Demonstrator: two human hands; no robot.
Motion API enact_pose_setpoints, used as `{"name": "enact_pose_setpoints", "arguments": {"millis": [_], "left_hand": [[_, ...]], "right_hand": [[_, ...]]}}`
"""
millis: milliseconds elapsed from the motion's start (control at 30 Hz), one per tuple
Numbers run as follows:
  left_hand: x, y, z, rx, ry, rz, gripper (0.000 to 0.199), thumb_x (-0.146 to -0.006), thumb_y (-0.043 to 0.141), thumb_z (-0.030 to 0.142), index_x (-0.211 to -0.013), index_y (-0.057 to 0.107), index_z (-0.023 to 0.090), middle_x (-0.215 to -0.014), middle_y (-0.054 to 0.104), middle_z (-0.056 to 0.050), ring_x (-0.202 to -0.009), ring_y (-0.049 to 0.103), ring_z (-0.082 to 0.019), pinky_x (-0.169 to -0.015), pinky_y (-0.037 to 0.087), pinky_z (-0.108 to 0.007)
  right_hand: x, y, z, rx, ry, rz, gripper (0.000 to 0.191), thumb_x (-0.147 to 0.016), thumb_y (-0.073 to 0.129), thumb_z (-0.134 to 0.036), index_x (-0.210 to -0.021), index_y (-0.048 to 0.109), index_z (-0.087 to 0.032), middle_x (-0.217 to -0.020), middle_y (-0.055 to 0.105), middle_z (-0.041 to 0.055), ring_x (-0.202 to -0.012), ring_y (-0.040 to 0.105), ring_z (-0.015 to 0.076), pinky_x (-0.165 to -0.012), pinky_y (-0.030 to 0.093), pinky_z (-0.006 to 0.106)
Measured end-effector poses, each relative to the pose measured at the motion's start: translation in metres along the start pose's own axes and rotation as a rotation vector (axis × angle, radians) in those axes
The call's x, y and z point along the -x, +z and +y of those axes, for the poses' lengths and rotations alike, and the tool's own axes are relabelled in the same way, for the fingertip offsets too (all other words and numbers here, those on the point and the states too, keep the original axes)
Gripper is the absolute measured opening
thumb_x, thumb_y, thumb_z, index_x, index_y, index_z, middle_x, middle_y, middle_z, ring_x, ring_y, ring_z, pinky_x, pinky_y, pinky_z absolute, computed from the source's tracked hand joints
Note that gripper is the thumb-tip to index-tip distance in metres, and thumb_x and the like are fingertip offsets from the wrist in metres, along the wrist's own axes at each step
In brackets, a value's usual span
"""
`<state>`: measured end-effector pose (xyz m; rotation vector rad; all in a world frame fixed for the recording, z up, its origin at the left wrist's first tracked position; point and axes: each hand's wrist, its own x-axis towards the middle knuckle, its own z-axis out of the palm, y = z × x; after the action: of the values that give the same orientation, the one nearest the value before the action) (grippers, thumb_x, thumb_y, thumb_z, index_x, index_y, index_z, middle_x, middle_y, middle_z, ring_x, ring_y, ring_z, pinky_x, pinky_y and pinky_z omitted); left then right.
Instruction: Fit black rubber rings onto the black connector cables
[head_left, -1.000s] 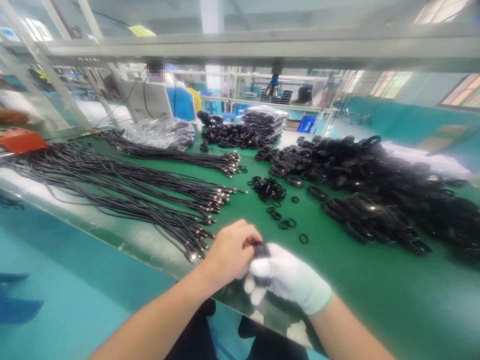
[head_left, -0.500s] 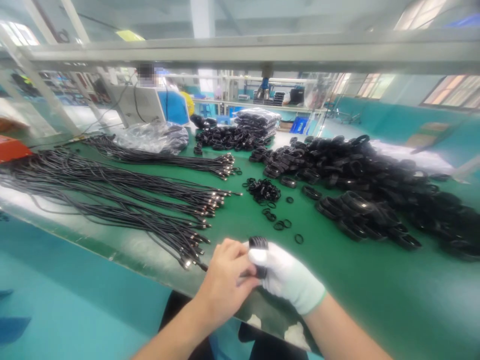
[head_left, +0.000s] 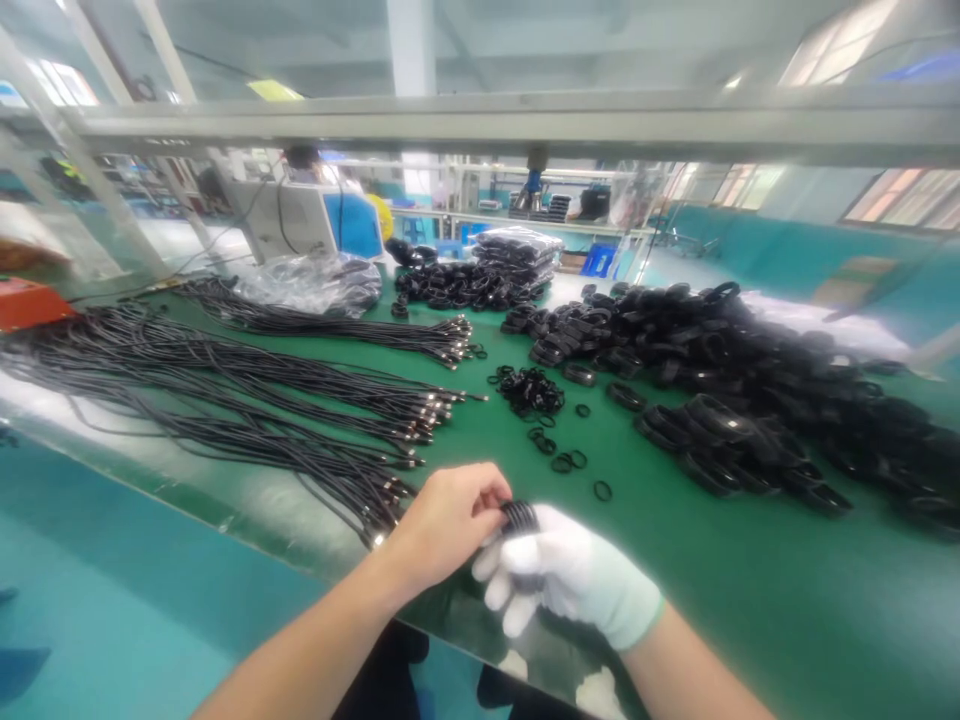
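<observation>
My right hand (head_left: 566,565), in a white glove with a pale green cuff, grips a coiled black cable (head_left: 519,517) near the front of the bench. Several turns of the coil show above the gloved thumb; the rest is hidden by the fingers. My left hand (head_left: 454,520) is bare, its fingers and thumb pinched together at the coil's upper left side. Straight black cables (head_left: 300,440) with metal plug ends lie just left of my left hand. Beyond both hands are loose small black rings (head_left: 602,491) and a small heap of them (head_left: 531,390).
A big pile of black coils (head_left: 705,340) covers the right of the green bench (head_left: 720,590). Another heap of coils (head_left: 472,285) and a clear plastic bag (head_left: 315,285) lie at the back. An orange box (head_left: 30,303) is far left. A white beam (head_left: 480,125) crosses overhead.
My left hand has moved from the coil's lower side up to its top left. The right hand's gloved fingers now show below the coil, which is tilted differently. The view has shifted slightly.
</observation>
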<state>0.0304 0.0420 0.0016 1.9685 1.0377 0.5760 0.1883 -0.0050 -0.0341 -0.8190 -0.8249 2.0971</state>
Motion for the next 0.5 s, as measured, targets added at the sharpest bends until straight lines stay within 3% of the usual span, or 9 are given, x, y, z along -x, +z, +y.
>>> {"name": "enact_pose_setpoints", "arguments": {"millis": [133, 267, 333, 400, 500], "left_hand": [[-0.003, 0.002, -0.003, -0.008, 0.0, 0.048, 0.015, -0.071, 0.049, 0.009, -0.076, 0.06, 0.018, -0.067, 0.062, 0.002, -0.062, 0.057, -0.012, -0.057, 0.042, -0.021], [-0.025, -0.02, -0.01, 0.083, 0.016, -0.236, 0.02, -0.072, 0.053, 0.014, -0.09, 0.062, 0.017, -0.076, 0.065, 0.001, -0.067, 0.06, -0.013, -0.06, 0.046, -0.021], [-0.046, -0.025, -0.012, 0.031, 0.057, -0.295, 0.017, -0.075, 0.055, 0.017, -0.089, 0.063, 0.016, -0.078, 0.066, 0.0, -0.069, 0.061, -0.013, -0.062, 0.046, -0.022], [-0.068, -0.018, -0.011, -0.086, 0.119, -0.227, 0.011, -0.077, 0.055, 0.019, -0.082, 0.064, 0.016, -0.075, 0.065, 0.0, -0.069, 0.06, -0.014, -0.065, 0.045, -0.023], [-0.096, 0.012, -0.007, -0.199, 0.184, -0.157, 0.009, -0.075, 0.057, 0.017, -0.076, 0.065, 0.02, -0.076, 0.063, 0.001, -0.074, 0.056, -0.015, -0.071, 0.042, -0.025]], "right_hand": [[-0.001, 0.001, -0.002, 0.021, -0.02, 0.022, 0.026, -0.068, 0.07, -0.019, -0.089, 0.062, -0.006, -0.085, 0.065, 0.0123, -0.06, 0.064, 0.0152, -0.045, 0.056, 0.024], [0.002, 0.004, -0.006, -0.026, -0.003, 0.027, 0.028, -0.066, 0.069, -0.016, -0.091, 0.06, -0.007, -0.077, 0.066, 0.0108, -0.054, 0.063, 0.0143, -0.042, 0.054, 0.022], [0.004, 0.006, -0.008, -0.054, 0.014, -0.033, 0.033, -0.064, 0.07, -0.015, -0.094, 0.059, -0.007, -0.077, 0.067, 0.0114, -0.059, 0.066, 0.0179, -0.045, 0.055, 0.025], [0.005, 0.007, -0.009, -0.078, 0.036, -0.094, 0.038, -0.061, 0.072, -0.014, -0.096, 0.059, -0.007, -0.078, 0.067, 0.0116, -0.066, 0.067, 0.0216, -0.048, 0.056, 0.029], [0.004, 0.007, -0.009, -0.096, 0.055, -0.115, 0.042, -0.06, 0.074, -0.015, -0.098, 0.058, -0.008, -0.08, 0.066, 0.011, -0.069, 0.068, 0.0226, -0.05, 0.057, 0.031]]}}
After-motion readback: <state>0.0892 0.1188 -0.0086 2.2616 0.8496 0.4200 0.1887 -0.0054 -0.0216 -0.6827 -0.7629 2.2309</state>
